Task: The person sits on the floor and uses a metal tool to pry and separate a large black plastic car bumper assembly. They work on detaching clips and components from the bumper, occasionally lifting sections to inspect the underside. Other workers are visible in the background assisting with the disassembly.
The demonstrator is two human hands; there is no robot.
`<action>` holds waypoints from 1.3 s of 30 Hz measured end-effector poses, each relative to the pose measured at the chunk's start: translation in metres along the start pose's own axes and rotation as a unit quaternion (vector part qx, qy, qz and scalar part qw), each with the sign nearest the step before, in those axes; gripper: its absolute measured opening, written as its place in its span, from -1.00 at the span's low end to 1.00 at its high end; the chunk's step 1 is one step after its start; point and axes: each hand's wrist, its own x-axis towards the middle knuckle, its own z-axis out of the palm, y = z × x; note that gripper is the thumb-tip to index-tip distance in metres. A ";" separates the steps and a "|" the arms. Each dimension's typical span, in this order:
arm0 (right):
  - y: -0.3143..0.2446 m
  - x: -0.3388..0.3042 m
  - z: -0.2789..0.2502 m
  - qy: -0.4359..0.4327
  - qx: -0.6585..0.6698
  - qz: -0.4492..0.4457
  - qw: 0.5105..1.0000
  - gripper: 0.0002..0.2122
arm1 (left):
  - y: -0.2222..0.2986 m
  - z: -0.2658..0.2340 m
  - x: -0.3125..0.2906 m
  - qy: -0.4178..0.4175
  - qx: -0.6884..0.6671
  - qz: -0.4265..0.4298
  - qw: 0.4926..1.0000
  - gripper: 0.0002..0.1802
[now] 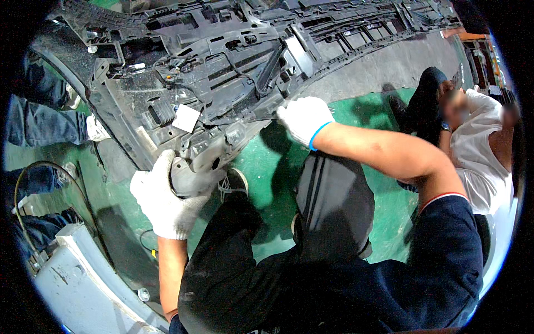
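While left hand (163,200) wraps fingers round corner of black panel (222,69), right hand (307,119) curls at edge; grip unclear.

Black panel (222,78): upper edge cut off by the picture's rim. Left hand (164,197), at the panel's near corner: fingers partly concealed beneath it. Right hand (306,119), by the panel's near edge: fingertips not visible. Person in white (481,147), right of the panel: partly blurred.
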 end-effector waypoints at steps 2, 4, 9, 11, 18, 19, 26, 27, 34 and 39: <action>-0.014 0.000 0.001 0.039 0.005 0.039 0.998 -0.83 | 0.000 0.001 -0.004 0.023 0.007 0.022 0.999 -0.02; -0.020 0.000 0.009 0.071 0.012 0.058 0.996 -0.80 | 0.002 0.003 -0.003 0.037 0.000 0.021 0.999 0.02; -0.022 0.008 0.012 0.046 0.050 0.086 0.994 -0.78 | 0.007 -0.010 0.004 -0.053 -0.029 -0.048 0.997 0.08; -0.017 0.008 0.010 0.024 0.049 0.074 0.996 -0.77 | 0.008 -0.011 0.006 -0.071 -0.056 -0.077 0.993 0.08; -0.015 0.024 -0.005 -0.053 0.057 0.096 0.992 -0.71 | 0.001 -0.004 -0.001 -0.029 -0.051 -0.039 0.998 0.16; -0.014 0.024 -0.006 -0.055 0.057 0.094 0.992 -0.71 | 0.004 -0.005 0.000 -0.035 -0.049 -0.048 0.997 0.17; -0.011 0.034 -0.027 -0.110 0.052 0.099 0.988 -0.69 | -0.001 0.008 -0.007 0.028 -0.075 -0.069 0.994 0.19; -0.009 0.034 -0.026 -0.103 0.048 0.088 0.990 -0.71 | 0.000 0.009 -0.006 0.038 -0.075 -0.061 0.995 0.20; -0.006 0.034 -0.023 -0.088 0.028 0.044 0.995 -0.73 | -0.005 0.015 0.001 0.103 -0.114 -0.015 0.988 0.28; -0.010 0.030 -0.019 -0.073 0.004 0.024 0.997 -0.72 | -0.004 0.001 0.008 -0.058 0.035 -0.069 0.995 0.02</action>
